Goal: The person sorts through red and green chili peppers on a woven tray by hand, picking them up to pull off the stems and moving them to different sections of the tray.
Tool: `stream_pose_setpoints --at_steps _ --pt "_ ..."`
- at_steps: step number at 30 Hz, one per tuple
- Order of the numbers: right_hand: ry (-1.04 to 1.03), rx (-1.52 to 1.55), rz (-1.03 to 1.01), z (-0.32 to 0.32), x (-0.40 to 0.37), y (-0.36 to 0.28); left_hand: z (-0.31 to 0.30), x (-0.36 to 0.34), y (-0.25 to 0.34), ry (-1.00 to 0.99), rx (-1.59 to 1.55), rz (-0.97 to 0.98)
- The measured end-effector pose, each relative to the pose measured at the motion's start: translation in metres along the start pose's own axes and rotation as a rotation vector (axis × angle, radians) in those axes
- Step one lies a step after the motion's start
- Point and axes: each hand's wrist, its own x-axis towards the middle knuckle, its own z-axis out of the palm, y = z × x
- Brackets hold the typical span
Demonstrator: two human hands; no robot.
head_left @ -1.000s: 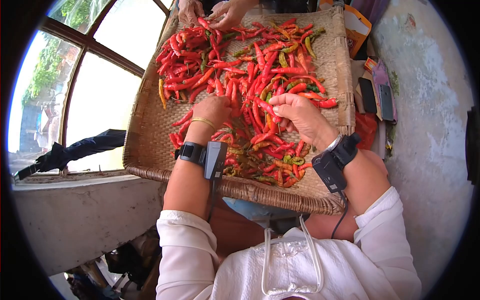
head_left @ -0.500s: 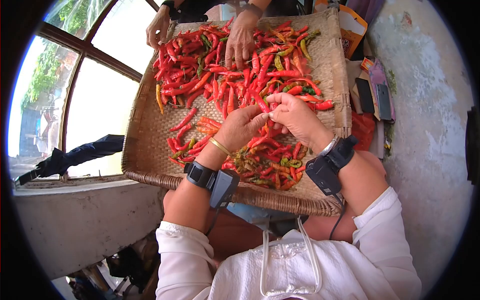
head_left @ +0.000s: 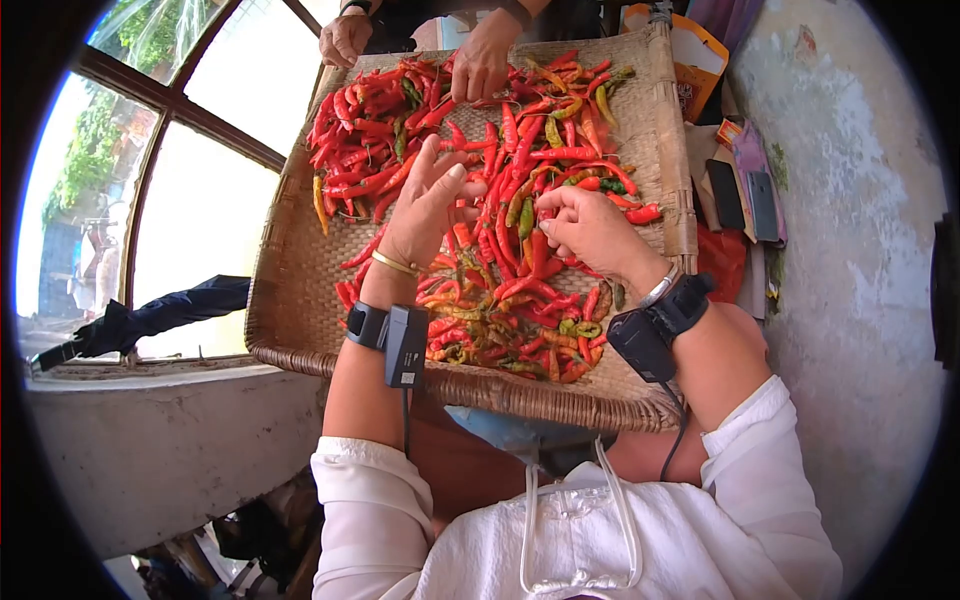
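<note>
A heap of chilies, mostly red with some green and orange ones mixed in, is spread over a shallow woven tray that fills the centre and upper part of the frame and is propped across the person's lap. The left hand is held just left of centre over the heap with the fingers spread wide and nothing gripped. Its fingertips point toward the top of the frame, and whether the heel of the hand touches the chilies beneath cannot be told. The right hand, just right of centre, is curled with thumb and fingertips drawn close together at the heap. Whether a chili is pinched between them cannot be made out. A dark device is strapped at each wrist. At the top edge, the hands of another person rest on the far side of the same heap. The chilies are judged to be light, slender and fairly limp, with smooth, waxy skin that may slip under a loose pinch. They lie tangled, so neighbours are likely to be dragged along when one is lifted. A hold at the stem end, or a light pinch across the middle, is judged to be safest, since hard pressure could split the skin.
</note>
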Motion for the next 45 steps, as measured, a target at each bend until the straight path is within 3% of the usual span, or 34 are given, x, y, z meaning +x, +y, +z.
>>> stream_pose_setpoints --at_steps 1,2,4,6,7,8,10,13,16,17,23,25,28,29,30,31,34,36,38,40,42,44,45 --pt "0.063 -0.199 -0.089 -0.005 0.001 -0.001 -0.007 0.004 0.004 -0.015 0.063 0.023" --pt "0.063 -0.203 -0.083 -0.009 0.003 -0.002 -0.005 0.003 0.004 0.096 0.14 0.054" --pt "0.043 -0.358 -0.111 -0.015 0.001 -0.006 -0.012 0.005 -0.012 0.085 0.41 0.02" --pt "0.031 -0.368 -0.098 -0.013 0.0 -0.003 -0.012 0.001 -0.027 -0.211 0.842 -0.022" --pt "-0.08 -0.36 -0.076 -0.011 0.0 -0.001 -0.006 -0.007 -0.025 -0.422 1.057 0.003" --pt "-0.188 -0.352 -0.057 -0.008 0.0 0.001 -0.003 -0.011 -0.032 -0.419 1.053 0.005" --pt "-0.286 -0.376 -0.084 0.002 0.0 0.009 0.002 -0.017 -0.045 -0.75 1.553 -0.034" --pt "-0.377 -0.784 -0.151 0.014 -0.004 0.019 0.014 -0.023 -0.049 -0.728 1.738 -0.116" --pt "-0.393 -0.929 -0.109 0.019 -0.008 0.02 0.01 -0.022 -0.061 -0.774 1.622 -0.012" --pt "-0.33 -0.973 -0.19 0.02 -0.007 0.025 0.008 -0.022 -0.065 -0.767 1.616 -0.011" --pt "-0.113 -0.864 -0.345 0.004 -0.012 -0.001 0.006 -0.025 -0.039 -0.723 1.316 0.039" --pt "-0.064 -0.871 -0.39 -0.001 -0.009 -0.001 0.007 -0.027 -0.023 -0.658 0.972 -0.215" --pt "0.041 -0.924 -0.473 -0.011 -0.011 -0.009 0.001 -0.028 -0.012 -0.595 0.995 -0.209" --pt "0.05 -0.904 -0.416 -0.015 -0.012 -0.012 -0.007 -0.027 -0.017 -0.58 1.094 -0.083" --pt "0.06 -0.881 -0.36 -0.017 -0.012 -0.013 -0.01 -0.026 -0.014 -0.574 1.096 -0.079" --pt "0.004 -0.814 -0.267 -0.019 -0.013 -0.015 -0.013 -0.026 -0.011 -0.566 1.09 -0.098" --pt "-0.035 -0.813 -0.341 -0.016 -0.015 -0.014 -0.019 -0.023 0.008 -0.532 1.052 -0.069" --pt "-0.056 -0.836 -0.424 -0.013 -0.014 -0.008 -0.022 -0.018 0.02 -0.282 0.736 -0.154" --pt "-0.177 -0.853 -0.39 -0.006 -0.016 -0.006 -0.033 -0.006 0.016 -0.145 0.677 0.04" --pt "-0.202 -0.863 -0.418 0.001 -0.016 -0.008 -0.029 0.001 0.015 -0.019 0.486 0.095" --pt "-0.354 -0.765 -0.296 0.008 -0.017 -0.013 -0.022 0.004 0.013 0.016 0.468 0.132" --pt "-0.381 -0.706 -0.3 0.012 -0.017 -0.013 -0.025 0.009 0.003 0.024 0.461 0.165" --pt "-0.471 -0.618 -0.23 0.012 -0.019 -0.019 -0.026 0.009 0.003 -0.002 0.574 0.164"
